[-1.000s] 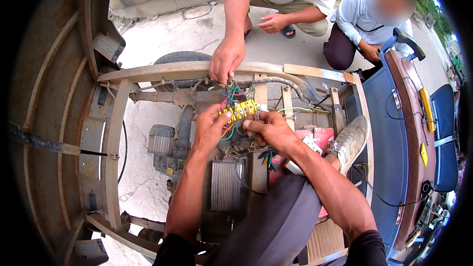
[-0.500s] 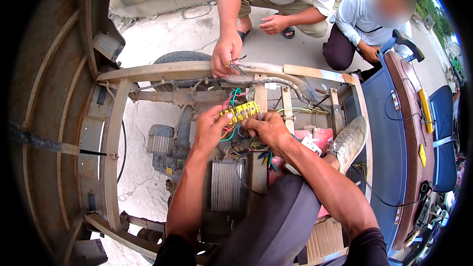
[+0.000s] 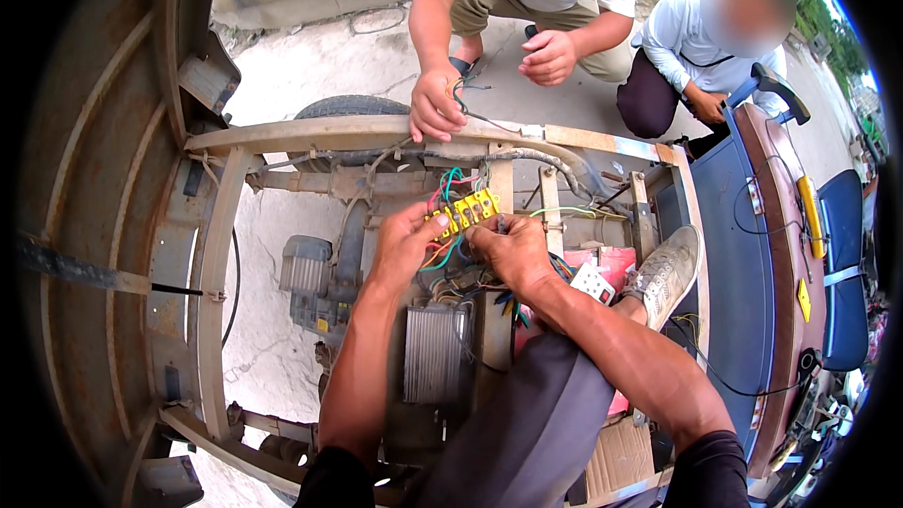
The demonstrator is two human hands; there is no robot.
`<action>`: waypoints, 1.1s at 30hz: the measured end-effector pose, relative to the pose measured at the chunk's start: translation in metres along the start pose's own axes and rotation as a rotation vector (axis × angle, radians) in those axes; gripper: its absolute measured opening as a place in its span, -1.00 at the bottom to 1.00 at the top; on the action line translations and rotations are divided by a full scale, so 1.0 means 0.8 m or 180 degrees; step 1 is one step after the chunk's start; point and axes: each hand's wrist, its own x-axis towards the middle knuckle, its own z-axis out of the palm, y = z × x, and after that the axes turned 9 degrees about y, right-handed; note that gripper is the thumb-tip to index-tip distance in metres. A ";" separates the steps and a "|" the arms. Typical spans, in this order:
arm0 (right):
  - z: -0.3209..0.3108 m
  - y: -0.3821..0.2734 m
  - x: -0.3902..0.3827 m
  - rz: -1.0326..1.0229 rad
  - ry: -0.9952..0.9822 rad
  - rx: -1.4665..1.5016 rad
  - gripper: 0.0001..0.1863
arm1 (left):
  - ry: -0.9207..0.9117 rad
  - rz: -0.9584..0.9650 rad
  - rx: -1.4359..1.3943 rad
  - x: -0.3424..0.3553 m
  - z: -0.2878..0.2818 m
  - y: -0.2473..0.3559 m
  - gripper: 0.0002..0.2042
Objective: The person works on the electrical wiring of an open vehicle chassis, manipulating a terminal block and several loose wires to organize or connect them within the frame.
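Observation:
A yellow terminal block (image 3: pixel 482 206) with several metal screws is held over the open vehicle frame. My left hand (image 3: pixel 404 243) is closed on its left end, thumb on the top face. Against the block's lower right side, my right hand (image 3: pixel 513 246) has its fingers pinched together; a small dark tip shows there, too small to name. Green and red wires (image 3: pixel 450 179) leave the block's far side, and more coloured wires (image 3: pixel 438 256) hang on the near side. Across the frame bar, a co-worker's hand (image 3: pixel 437 105) holds a bundle of thin dark wires (image 3: pixel 461 92).
Below my hands sits a finned metal box (image 3: pixel 435 355), with a motor (image 3: pixel 308 268) to its left. My shoe (image 3: pixel 670 273) rests inside the frame (image 3: pixel 310 134) at right. A blue seat panel (image 3: pixel 720 292) stands beyond it. Another person crouches at the far right.
My right hand has shifted slightly at the block's near side. The co-worker's wires have swung up and the co-worker's other hand has moved right.

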 end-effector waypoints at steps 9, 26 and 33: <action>0.000 -0.004 0.001 0.0179 0.0059 0.0054 -0.83 | 0.0181 0.0494 0.0212 -0.011 0.012 0.007 -0.74; 0.003 -0.006 -0.002 0.0191 -0.0171 0.0388 -0.84 | 0.0410 0.0775 0.0150 -0.015 0.017 0.005 -0.73; 0.003 -0.001 0.000 -0.0298 0.0076 -0.0241 -0.80 | 0.0182 0.0094 -0.0035 -0.004 0.002 0.005 -0.73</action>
